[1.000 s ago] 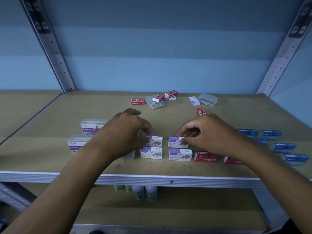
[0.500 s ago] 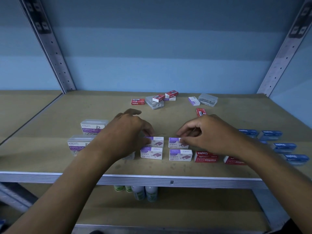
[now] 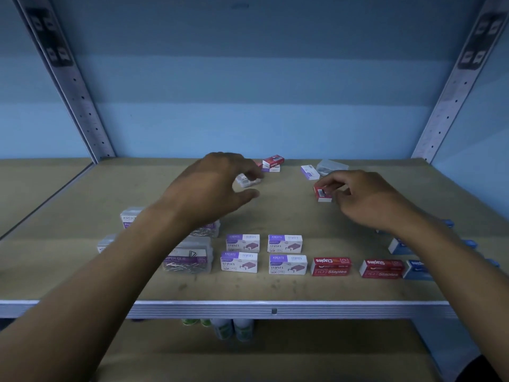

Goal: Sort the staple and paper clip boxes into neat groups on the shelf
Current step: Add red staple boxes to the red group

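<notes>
Near the shelf (image 3: 82,271) front we see clear boxes of paper clips, the nearest clip box (image 3: 190,257) showing loose metal clips through its wall; others sit behind it, partly hidden by our left arm. Just to the right stand four purple staple boxes (image 3: 264,253) in a two-by-two block, closed. Next come two red staple boxes (image 3: 356,267) side by side, then blue boxes (image 3: 416,268) at the right, mostly covered by our right arm. At the back lies an unsorted cluster: a red box stacked on a purple one (image 3: 272,164), a lone purple box (image 3: 309,172) and a clear case (image 3: 330,166) whose contents we cannot make out.

The shelf is a tan board with a pale metal front lip, between perforated metal uprights, against a blue wall. Bottles (image 3: 231,329) show on the shelf below.

Our left hand (image 3: 212,186) reaches to the back, fingers loosely curved over a small clear box (image 3: 248,180); whether they touch it we cannot tell, and they grip nothing that we can see. Our right hand (image 3: 360,197) pinches a small red box (image 3: 322,193) between thumb and fingers; it is tilted, and we cannot tell whether it rests on the board.
</notes>
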`<move>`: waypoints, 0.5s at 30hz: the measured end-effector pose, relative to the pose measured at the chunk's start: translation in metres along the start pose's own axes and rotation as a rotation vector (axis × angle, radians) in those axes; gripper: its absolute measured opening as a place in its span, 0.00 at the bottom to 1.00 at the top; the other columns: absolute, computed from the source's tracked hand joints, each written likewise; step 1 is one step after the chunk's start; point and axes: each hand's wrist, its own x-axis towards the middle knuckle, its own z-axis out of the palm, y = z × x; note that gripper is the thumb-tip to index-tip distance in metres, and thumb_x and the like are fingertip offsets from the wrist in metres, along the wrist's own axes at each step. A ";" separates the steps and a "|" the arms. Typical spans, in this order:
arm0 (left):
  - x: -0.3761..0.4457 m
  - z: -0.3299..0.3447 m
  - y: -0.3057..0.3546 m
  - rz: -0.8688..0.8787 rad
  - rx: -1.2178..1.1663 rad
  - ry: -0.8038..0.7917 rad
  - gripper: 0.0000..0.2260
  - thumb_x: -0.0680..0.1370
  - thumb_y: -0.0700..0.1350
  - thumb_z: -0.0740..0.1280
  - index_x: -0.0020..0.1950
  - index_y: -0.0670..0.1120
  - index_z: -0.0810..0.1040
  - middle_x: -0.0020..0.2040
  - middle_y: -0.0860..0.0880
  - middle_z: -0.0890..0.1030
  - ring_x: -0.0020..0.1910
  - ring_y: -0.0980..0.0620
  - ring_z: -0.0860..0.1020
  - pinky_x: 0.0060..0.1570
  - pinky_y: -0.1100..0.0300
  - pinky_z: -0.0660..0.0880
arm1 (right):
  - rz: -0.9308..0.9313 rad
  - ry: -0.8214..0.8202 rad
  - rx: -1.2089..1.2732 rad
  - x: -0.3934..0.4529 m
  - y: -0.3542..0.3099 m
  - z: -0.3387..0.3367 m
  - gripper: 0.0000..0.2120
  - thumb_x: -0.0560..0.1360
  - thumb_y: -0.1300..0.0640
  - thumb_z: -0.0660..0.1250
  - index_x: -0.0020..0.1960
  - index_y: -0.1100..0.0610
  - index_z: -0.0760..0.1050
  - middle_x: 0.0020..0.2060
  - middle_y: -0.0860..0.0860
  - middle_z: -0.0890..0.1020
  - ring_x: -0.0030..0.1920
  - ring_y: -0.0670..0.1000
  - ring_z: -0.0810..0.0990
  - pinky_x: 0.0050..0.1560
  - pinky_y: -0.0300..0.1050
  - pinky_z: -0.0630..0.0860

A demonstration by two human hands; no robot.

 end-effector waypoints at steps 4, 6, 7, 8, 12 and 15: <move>0.035 0.011 -0.014 -0.031 0.005 -0.049 0.12 0.74 0.52 0.71 0.57 0.55 0.80 0.54 0.56 0.82 0.53 0.55 0.78 0.52 0.58 0.74 | 0.021 0.021 -0.063 0.015 0.009 0.001 0.21 0.79 0.65 0.59 0.68 0.51 0.77 0.65 0.53 0.79 0.61 0.53 0.77 0.53 0.39 0.69; 0.049 0.020 -0.023 -0.043 0.010 -0.054 0.13 0.74 0.51 0.71 0.58 0.52 0.80 0.55 0.54 0.82 0.54 0.53 0.78 0.52 0.57 0.75 | 0.019 0.008 -0.086 0.021 0.013 0.006 0.20 0.80 0.64 0.60 0.69 0.52 0.77 0.67 0.54 0.78 0.65 0.55 0.76 0.55 0.38 0.67; 0.055 0.025 -0.028 -0.052 0.036 -0.066 0.14 0.74 0.52 0.71 0.59 0.51 0.80 0.56 0.52 0.81 0.55 0.51 0.78 0.53 0.56 0.75 | 0.013 -0.003 -0.099 0.023 0.015 0.009 0.19 0.80 0.63 0.61 0.68 0.52 0.78 0.68 0.54 0.78 0.65 0.55 0.76 0.55 0.39 0.67; 0.061 0.030 -0.031 -0.068 0.071 -0.083 0.15 0.74 0.52 0.71 0.60 0.50 0.79 0.57 0.51 0.81 0.57 0.50 0.77 0.54 0.55 0.75 | 0.001 -0.011 -0.114 0.026 0.016 0.013 0.18 0.79 0.62 0.61 0.66 0.51 0.79 0.67 0.53 0.78 0.65 0.56 0.76 0.55 0.40 0.68; 0.081 0.046 -0.040 -0.158 0.176 -0.122 0.18 0.76 0.56 0.67 0.63 0.50 0.78 0.60 0.48 0.79 0.60 0.45 0.76 0.57 0.50 0.76 | -0.038 -0.029 -0.198 0.038 0.024 0.026 0.17 0.79 0.55 0.63 0.66 0.45 0.79 0.68 0.55 0.76 0.66 0.58 0.74 0.62 0.46 0.71; 0.090 0.054 -0.041 -0.179 0.177 -0.144 0.17 0.77 0.56 0.65 0.62 0.52 0.79 0.60 0.46 0.78 0.60 0.43 0.76 0.56 0.51 0.75 | -0.033 -0.063 -0.237 0.044 0.028 0.032 0.19 0.78 0.50 0.62 0.68 0.41 0.76 0.68 0.57 0.74 0.67 0.61 0.73 0.66 0.50 0.72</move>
